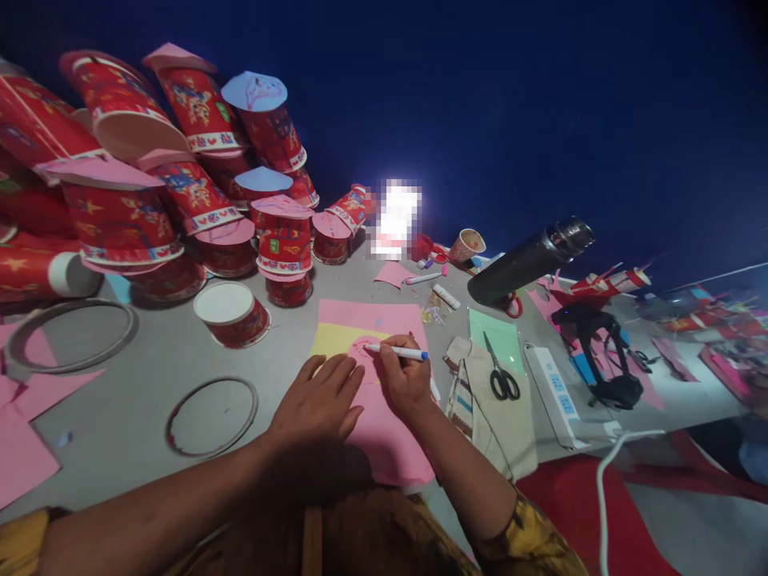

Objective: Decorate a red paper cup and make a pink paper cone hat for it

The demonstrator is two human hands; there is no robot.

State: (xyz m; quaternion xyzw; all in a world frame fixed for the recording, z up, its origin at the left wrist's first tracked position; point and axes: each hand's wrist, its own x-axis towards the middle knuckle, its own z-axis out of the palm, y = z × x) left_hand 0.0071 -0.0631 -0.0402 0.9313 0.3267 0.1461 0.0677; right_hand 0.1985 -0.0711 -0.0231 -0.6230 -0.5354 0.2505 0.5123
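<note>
My right hand [408,384] grips a white marker [411,353] with a blue end. Its tip meets a small pink paper piece [355,352] bearing reddish drawn lines. That piece lies over a yellow sheet [330,339], itself on larger pink paper [393,448]. My left hand [318,400] rests flat on the papers, fingers stretched, left of the drawing and partly covering the yellow sheet. Left of that hand lies a grey ring [254,400]. A red paper tub [237,324] with a white top stands farther back.
Stacked red cups with paper tops [285,240] fill the back left. A black flask [516,264] stands at the right. Black-handled scissors [504,384] lie on a beige cloth [516,440], beside a white power strip [555,396]. A glue stick [446,297] lies behind the papers.
</note>
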